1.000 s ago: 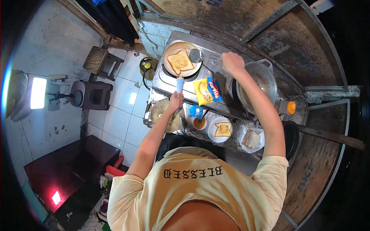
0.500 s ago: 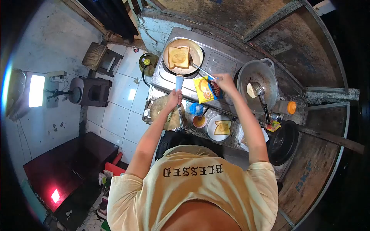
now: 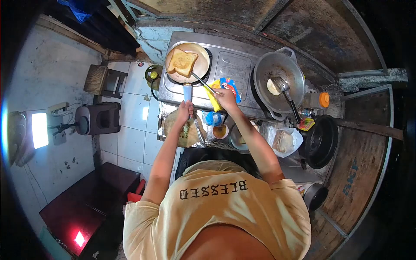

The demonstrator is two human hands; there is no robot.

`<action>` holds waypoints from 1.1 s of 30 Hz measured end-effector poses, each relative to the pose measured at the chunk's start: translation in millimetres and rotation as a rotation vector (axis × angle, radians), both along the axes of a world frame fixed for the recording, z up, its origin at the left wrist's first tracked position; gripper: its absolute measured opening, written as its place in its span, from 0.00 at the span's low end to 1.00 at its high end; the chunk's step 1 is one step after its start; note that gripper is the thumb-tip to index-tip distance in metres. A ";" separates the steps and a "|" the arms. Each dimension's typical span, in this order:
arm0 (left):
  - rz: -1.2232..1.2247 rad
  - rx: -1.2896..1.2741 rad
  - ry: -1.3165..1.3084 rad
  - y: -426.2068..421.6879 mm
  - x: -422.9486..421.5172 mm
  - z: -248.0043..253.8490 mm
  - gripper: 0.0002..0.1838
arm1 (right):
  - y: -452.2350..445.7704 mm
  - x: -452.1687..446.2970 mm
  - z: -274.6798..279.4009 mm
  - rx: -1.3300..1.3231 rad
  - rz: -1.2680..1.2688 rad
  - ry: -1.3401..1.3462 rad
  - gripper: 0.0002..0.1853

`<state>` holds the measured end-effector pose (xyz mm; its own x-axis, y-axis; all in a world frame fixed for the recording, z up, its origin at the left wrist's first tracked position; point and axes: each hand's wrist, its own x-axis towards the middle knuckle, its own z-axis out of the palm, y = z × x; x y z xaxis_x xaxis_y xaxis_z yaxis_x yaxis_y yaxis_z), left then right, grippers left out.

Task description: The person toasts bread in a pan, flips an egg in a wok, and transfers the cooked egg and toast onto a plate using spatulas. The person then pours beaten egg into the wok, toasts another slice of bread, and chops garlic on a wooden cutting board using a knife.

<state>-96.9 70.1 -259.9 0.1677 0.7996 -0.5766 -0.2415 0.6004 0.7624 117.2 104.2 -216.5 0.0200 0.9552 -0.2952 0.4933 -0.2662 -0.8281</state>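
Observation:
My left hand is closed round the blue handle of a frying pan on the stove's left burner. In the pan lies a browned slice of bread. My right hand grips the handle of a spatula, whose head is hidden under or behind the bread's lower right edge. Beside that hand, a yellow and blue packet rests on the stove, partly covered. Below my right forearm, a white plate shows in part.
A large pot on the right holds a fork-like utensil and something pale. Nearer me are a round board with a knife, a small bowl, a blue-lidded container, bagged bread, an orange-lidded jar and a black pan.
My right hand has moved left and nearer to me with the spatula, whose head has gone from view at the bread. The bread has shifted and turned in the pan. The camera view has shifted too.

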 end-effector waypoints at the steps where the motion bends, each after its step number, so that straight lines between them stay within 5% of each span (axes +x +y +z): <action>1: -0.002 0.000 0.001 0.1 0.1 0.9 0.17 | -4.6 1.6 -9.3 0.060 -0.026 0.065 0.14; 9: 0.004 -0.003 0.013 -0.4 0.1 2.1 0.16 | -30.9 7.6 21.5 0.080 -0.166 0.112 0.16; 13: -0.006 -0.009 0.041 -0.4 0.5 4.3 0.16 | -32.8 -4.2 62.1 0.245 -0.266 -0.116 0.18; 15: -0.002 -0.016 0.047 -0.1 1.5 6.6 0.16 | -32.1 -11.3 68.0 0.556 -0.261 -0.481 0.23; 19: -0.003 -0.011 0.052 -0.2 1.9 8.2 0.16 | -42.1 -25.8 67.4 0.469 -0.086 -0.737 0.28; 28: 0.004 -0.024 0.058 -0.6 1.0 3.5 0.16 | -61.5 -34.7 80.3 0.312 -0.102 -0.558 0.26; 33: -0.004 0.010 0.043 -0.4 0.6 -0.7 0.16 | -51.3 -32.2 101.1 0.252 0.130 -0.465 0.24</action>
